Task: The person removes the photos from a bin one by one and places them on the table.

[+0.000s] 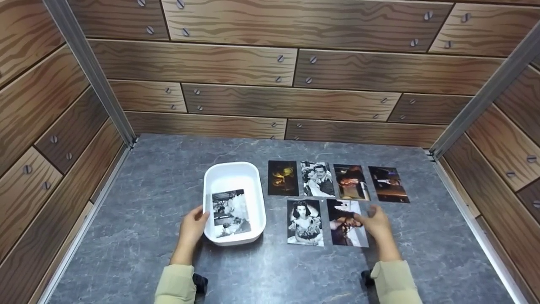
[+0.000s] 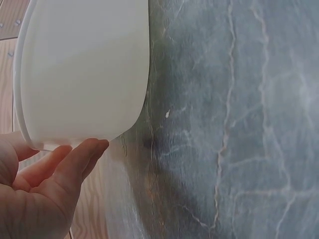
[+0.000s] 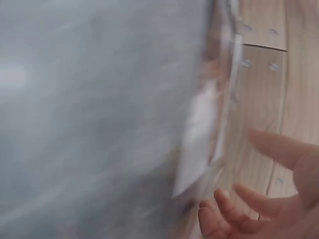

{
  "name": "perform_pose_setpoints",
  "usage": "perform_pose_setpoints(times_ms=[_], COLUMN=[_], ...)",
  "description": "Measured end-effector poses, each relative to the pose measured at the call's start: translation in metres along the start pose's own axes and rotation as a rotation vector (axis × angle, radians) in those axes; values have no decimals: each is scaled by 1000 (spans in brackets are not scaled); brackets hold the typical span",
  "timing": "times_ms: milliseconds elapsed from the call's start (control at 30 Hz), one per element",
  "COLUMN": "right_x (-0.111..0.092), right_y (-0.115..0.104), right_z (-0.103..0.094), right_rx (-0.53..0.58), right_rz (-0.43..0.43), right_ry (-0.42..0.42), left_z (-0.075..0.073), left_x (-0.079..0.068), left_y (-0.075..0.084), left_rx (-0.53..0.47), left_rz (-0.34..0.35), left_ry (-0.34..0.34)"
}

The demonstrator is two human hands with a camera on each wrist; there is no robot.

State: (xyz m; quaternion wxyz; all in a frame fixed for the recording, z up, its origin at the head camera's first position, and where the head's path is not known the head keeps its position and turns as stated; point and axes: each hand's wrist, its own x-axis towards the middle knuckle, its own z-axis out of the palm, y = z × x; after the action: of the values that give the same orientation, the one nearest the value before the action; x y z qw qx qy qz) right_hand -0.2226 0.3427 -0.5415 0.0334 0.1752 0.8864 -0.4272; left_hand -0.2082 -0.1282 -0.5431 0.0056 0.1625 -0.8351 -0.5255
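My left hand (image 1: 193,224) holds a white plastic tub (image 1: 234,168) by its left side. In the left wrist view, the thumb is at the rim and the fingers (image 2: 82,158) lie against the outer wall. A black-and-white photo (image 1: 231,213) lies inside the tub. My right hand (image 1: 378,228) is at the right edge of a colour photo (image 1: 348,223), its thumb overlapping the picture in the head view. In the blurred right wrist view, thumb and fingers (image 3: 234,211) are spread apart with nothing between them.
Left of that photo lies a black-and-white portrait (image 1: 305,222). Behind them runs a row of photos: a dark yellow one (image 1: 283,177), a black-and-white couple (image 1: 317,179), and two colour prints (image 1: 351,182). Wood-patterned walls (image 1: 270,63) enclose the grey marbled table (image 1: 139,236).
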Motion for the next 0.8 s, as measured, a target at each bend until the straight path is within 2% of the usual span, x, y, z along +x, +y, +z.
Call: perform_pose_setpoints(times_ms=[167,333,467,600,700,800], right_x=[4,-2,-15,-38,-54,-62], right_y=[-39,-87,-123,-155,-173,-184], right_z=[9,39,75,114,146,177], right_rx=[398,637,665,707,747,716], right_rz=[-29,-118,-199,-268,-264,-208], right_ry=[-29,-87,-161,-300,-405,-470], left_z=[-1,0,1,2,1,1], left_x=[-1,0,-1,-1,-1,-1], left_y=[1,-1,-2,-2,-2,-2], left_rx=[-4,-6,-10,-13,-18,-18], left_rz=[10,-3,5,15,27,42], left_ry=[4,5,8,8,12,18])
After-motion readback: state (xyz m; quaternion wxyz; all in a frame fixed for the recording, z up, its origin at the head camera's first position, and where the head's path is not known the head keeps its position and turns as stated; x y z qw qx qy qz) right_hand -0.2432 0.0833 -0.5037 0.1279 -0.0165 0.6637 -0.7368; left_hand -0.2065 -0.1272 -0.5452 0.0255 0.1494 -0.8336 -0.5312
